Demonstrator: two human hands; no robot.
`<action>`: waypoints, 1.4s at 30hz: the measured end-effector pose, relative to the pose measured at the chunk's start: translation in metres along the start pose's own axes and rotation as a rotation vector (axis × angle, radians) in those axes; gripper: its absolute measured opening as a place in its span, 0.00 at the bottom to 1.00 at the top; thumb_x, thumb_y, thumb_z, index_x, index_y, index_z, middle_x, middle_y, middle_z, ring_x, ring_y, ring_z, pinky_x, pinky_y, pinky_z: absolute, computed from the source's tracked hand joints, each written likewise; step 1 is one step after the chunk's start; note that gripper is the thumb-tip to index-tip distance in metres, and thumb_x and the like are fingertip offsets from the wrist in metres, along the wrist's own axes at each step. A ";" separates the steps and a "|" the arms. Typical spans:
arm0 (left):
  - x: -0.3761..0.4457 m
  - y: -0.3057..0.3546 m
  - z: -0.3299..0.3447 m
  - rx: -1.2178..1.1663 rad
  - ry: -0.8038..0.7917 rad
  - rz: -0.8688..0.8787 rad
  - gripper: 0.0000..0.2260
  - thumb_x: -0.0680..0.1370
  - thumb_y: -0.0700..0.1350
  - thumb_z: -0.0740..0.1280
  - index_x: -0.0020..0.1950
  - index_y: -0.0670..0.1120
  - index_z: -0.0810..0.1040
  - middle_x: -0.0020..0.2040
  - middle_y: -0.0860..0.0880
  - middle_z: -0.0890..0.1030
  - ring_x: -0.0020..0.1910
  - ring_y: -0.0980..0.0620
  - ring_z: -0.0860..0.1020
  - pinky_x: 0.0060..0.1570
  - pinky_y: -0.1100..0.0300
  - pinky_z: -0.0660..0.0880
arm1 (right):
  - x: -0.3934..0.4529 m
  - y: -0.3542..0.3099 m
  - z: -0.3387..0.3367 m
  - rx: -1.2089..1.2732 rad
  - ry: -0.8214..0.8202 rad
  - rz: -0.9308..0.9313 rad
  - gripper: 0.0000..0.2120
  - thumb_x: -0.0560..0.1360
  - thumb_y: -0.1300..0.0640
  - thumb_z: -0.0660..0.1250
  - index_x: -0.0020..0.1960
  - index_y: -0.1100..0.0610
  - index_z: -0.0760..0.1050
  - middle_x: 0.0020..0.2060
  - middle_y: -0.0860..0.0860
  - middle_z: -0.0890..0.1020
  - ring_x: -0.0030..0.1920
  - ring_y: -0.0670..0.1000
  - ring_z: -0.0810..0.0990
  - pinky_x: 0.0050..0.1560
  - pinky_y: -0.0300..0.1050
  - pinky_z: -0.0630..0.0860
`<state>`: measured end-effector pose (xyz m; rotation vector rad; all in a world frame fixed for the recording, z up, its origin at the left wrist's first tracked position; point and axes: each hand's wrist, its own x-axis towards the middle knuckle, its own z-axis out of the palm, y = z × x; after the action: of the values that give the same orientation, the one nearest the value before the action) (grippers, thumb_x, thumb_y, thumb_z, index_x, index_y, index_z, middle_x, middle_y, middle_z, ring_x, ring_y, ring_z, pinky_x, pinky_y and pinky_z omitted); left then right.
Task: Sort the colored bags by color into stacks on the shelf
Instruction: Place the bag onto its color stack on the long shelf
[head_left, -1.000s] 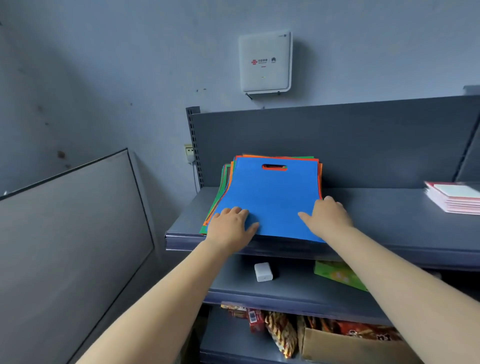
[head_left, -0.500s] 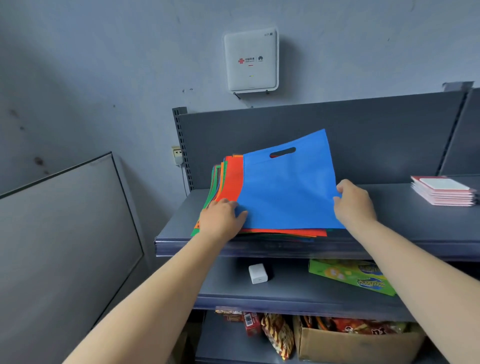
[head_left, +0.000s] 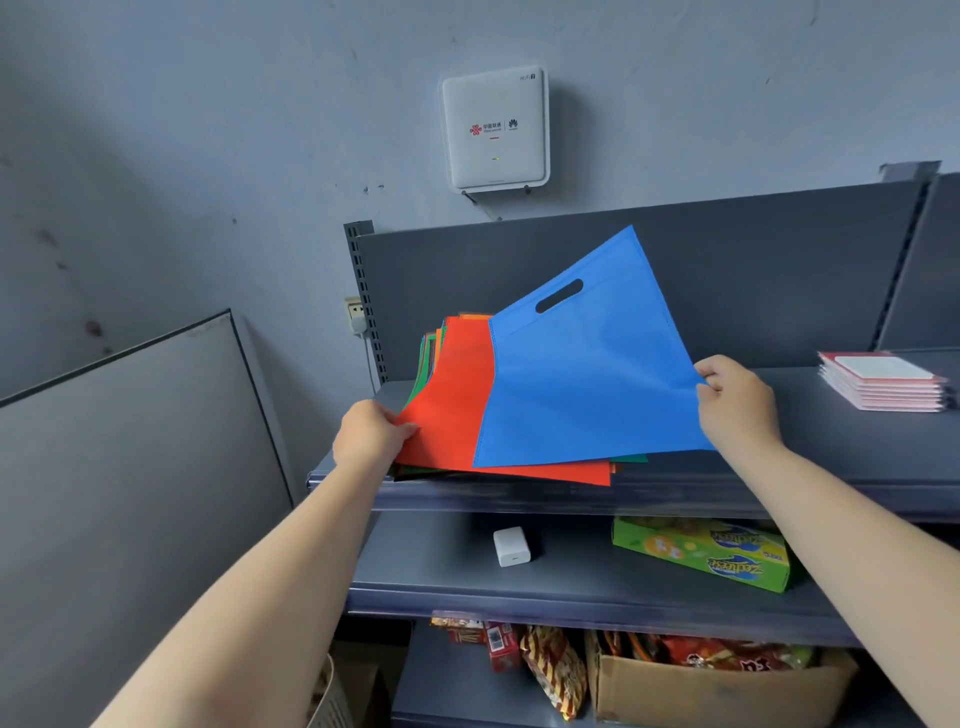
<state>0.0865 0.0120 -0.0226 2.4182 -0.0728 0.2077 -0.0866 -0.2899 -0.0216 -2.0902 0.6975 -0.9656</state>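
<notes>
Head view: right hand (head_left: 737, 402) pinches the right edge of the blue bag (head_left: 587, 374) between thumb and curled fingers, holding it tilted, handle slot up and away from the grip. Its lower left portion overlaps the orange bag (head_left: 449, 410), which tops the mixed stack (head_left: 428, 353) on the shelf (head_left: 831, 467). Left hand (head_left: 371, 434) grips the stack's near left corner, thumb on the orange bag. Pink packets (head_left: 883, 382) lie well right of the right-hand grip.

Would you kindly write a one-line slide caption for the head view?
Right hand lifts a blue bag off the mixed pile while the left hand holds the orange bag beneath.
</notes>
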 end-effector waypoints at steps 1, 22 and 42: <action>0.000 0.000 -0.002 -0.002 0.013 0.009 0.10 0.73 0.46 0.72 0.35 0.47 0.73 0.40 0.46 0.78 0.42 0.44 0.76 0.41 0.59 0.69 | 0.000 0.001 -0.001 0.024 -0.002 0.005 0.12 0.79 0.69 0.53 0.50 0.60 0.74 0.42 0.54 0.78 0.38 0.52 0.72 0.30 0.39 0.66; -0.134 -0.071 -0.153 -0.425 0.766 0.089 0.05 0.77 0.38 0.66 0.43 0.42 0.72 0.38 0.43 0.77 0.29 0.44 0.74 0.21 0.56 0.73 | -0.060 -0.083 0.056 0.674 -0.383 -0.017 0.14 0.78 0.68 0.58 0.43 0.50 0.73 0.42 0.53 0.83 0.43 0.54 0.78 0.47 0.46 0.72; -0.496 -0.254 -0.405 -0.211 1.406 -0.213 0.09 0.77 0.41 0.68 0.39 0.49 0.72 0.37 0.51 0.76 0.38 0.53 0.74 0.40 0.61 0.71 | -0.418 -0.304 0.104 1.096 -1.222 -0.018 0.14 0.79 0.68 0.59 0.43 0.51 0.74 0.40 0.47 0.80 0.39 0.47 0.78 0.35 0.38 0.77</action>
<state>-0.4272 0.4680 0.0305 1.5829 0.7333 1.5955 -0.1911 0.2266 -0.0031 -1.2576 -0.4332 0.1104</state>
